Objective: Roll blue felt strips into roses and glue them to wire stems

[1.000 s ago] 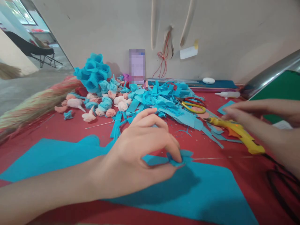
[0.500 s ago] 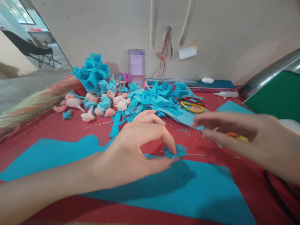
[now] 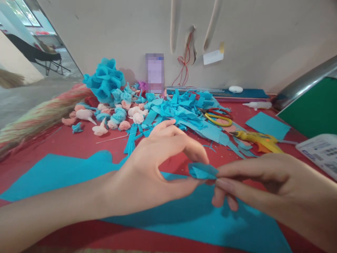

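A small blue paper flower (image 3: 202,171) is held over a large blue paper sheet (image 3: 200,218). Thumb and fingers of my left hand (image 3: 160,165) close on its left side. From the right, the thumb and forefinger of my right hand (image 3: 263,182) pinch its other end, where my fingers hide the tip. Both hands are just above the red tabletop (image 3: 73,230). Beyond my right hand lies a yellow glue gun (image 3: 259,138), nozzle toward the left.
A heap of blue paper scraps (image 3: 179,109) lies at the back, with scissors (image 3: 218,119) beside it. Finished paper roses (image 3: 119,116) and a blue flower bunch (image 3: 105,80) sit at the left. A phone (image 3: 154,73) leans on the wall. A straw broom (image 3: 47,114) borders the left edge.
My right hand has come in from the right and down, and its fingers now pinch the flower's right end. My left hand keeps its hold. The glue gun is now uncovered.
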The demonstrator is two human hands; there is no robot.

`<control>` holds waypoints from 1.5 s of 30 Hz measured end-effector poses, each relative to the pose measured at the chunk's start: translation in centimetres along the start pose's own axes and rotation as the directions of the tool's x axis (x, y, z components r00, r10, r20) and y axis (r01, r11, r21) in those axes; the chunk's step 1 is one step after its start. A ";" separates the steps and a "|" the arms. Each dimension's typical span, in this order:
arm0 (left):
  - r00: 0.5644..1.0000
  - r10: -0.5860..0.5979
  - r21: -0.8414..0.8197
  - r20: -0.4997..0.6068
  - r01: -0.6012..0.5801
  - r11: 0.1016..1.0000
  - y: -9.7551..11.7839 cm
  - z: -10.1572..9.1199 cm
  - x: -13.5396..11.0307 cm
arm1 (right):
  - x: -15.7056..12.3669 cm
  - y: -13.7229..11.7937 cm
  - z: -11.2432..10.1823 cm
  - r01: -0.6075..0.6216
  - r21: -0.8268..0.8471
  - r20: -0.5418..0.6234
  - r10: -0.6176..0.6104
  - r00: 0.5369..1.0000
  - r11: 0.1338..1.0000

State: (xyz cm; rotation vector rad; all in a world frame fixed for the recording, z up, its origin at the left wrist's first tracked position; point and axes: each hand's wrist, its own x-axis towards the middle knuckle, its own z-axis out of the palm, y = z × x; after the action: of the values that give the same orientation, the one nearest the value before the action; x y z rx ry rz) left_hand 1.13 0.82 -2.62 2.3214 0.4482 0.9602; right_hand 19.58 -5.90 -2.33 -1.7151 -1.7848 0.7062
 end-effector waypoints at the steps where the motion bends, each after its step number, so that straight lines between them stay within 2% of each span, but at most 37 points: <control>1: 1.000 -0.030 -0.031 -0.009 0.030 0.999 0.0 0.1 -0.1 | -0.1 0.0 0.2 0.002 -0.022 -0.041 -0.003 0.999 1.000; 7: 0.985 -0.152 -0.152 -0.076 0.139 0.979 0.2 0.5 -0.6 | -0.3 0.0 0.4 0.061 -0.041 -0.107 -0.065 0.992 0.997; 12: 0.977 -0.191 -0.211 -0.090 0.169 0.963 0.7 0.5 -0.5 | -0.7 -0.2 -0.3 0.275 0.020 -0.074 -0.273 0.959 0.961; 14: 0.977 -0.194 -0.222 -0.089 0.171 0.960 0.8 0.5 -0.5 | -0.9 -0.6 -0.4 0.321 0.010 -0.064 -0.319 0.945 0.947; 18: 0.974 -0.208 -0.212 -0.091 0.185 0.960 0.9 0.6 -0.4 | -1.2 -1.9 -0.7 0.270 -0.056 0.005 -0.270 0.963 0.961; 23: 0.972 -0.215 -0.197 -0.091 0.194 0.961 1.1 0.6 -0.5 | -1.6 -2.8 -0.8 0.174 -0.092 0.038 -0.172 0.984 0.980; 28: 0.978 -0.171 -0.209 -0.120 0.144 0.967 1.0 0.7 -0.5 | -2.0 -3.0 -0.7 0.102 -0.041 0.046 -0.100 0.994 0.994; 36: 0.976 -0.186 -0.175 -0.117 0.164 0.971 1.2 0.7 -0.5 | -1.9 -3.5 -0.8 0.155 -0.218 0.033 -0.152 0.988 0.963; 39: 0.975 -0.186 -0.171 -0.118 0.165 0.971 1.2 0.7 -0.5 | -2.0 -3.6 -0.7 0.193 -0.260 -0.038 -0.210 0.977 0.946; 42: 0.975 -0.193 -0.194 -0.108 0.170 0.966 1.2 0.8 -0.5 | -2.2 -3.7 -0.5 0.246 -0.169 -0.174 -0.275 0.946 0.954; 45: 0.972 -0.216 -0.234 -0.095 0.189 0.954 1.3 0.9 -0.5 | -2.1 -3.7 -0.4 0.240 -0.110 -0.250 -0.261 0.932 0.964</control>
State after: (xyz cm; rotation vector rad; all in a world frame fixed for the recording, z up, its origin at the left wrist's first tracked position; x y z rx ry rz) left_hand 1.56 -0.76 -2.57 1.9809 0.5835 0.9978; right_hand 17.32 -8.17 0.49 -1.5104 -1.8164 0.2878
